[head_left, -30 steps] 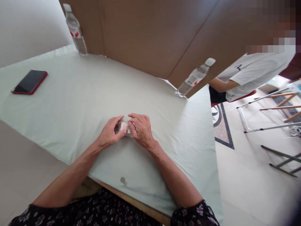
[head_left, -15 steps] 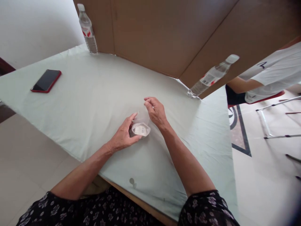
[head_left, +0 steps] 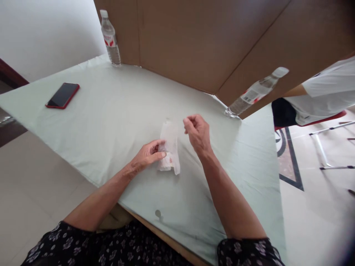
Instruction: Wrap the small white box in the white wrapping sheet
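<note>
A small translucent plastic bag (head_left: 170,135) stretches across the pale cloth in front of me. In its near end lies a whitish packet (head_left: 166,162) with a faint reddish mark; its kind is not clear. My left hand (head_left: 148,153) grips the bag's left side, thumb on top over the packet and fingers curled at its edge. To the right, apart from the bag, my right hand (head_left: 197,133) is raised over the cloth with its fingers curled together. Whether anything is inside those fingers cannot be seen.
A red-cased phone (head_left: 63,95) lies at the left. Two water bottles stand along a brown cardboard screen (head_left: 188,44): one bottle (head_left: 111,40) at far left, another bottle (head_left: 255,92) at right. Beyond the screen, a person in a white shirt (head_left: 330,92) sits.
The bag, bunched open around the packet before, now lies stretched out flatter with its near end lower. My right hand has moved right, away from it. My left thumb now presses on the packet.
</note>
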A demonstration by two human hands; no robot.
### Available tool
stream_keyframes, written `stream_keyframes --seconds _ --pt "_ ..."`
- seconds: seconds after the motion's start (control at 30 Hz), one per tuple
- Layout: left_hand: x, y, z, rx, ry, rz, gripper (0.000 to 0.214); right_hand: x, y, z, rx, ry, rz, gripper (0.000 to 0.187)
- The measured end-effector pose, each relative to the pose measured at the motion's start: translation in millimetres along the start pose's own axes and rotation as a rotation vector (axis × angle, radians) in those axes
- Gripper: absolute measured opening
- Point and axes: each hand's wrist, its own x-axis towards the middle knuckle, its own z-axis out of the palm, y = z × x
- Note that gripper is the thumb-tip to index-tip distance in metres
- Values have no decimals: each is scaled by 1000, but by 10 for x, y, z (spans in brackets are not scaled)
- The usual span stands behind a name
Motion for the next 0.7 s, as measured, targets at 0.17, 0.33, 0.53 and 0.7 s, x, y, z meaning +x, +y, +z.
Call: stream_keyframes --seconds 0.17,0.33,0.53,0.7 --pt "-4 -45 -16 20 6 72 70 -601 -125 40 -320 -332 67 42" --pt "-1 -79 -32 -37 18 125 63 -664 9 179 -303 -312 61 19" --pt "37 -55 -41 3 112 140 58 -581 205 28 220 -173 227 23" --pt "46 -26 -27 439 467 269 40 -563 289 -1 557 -175 456 27"
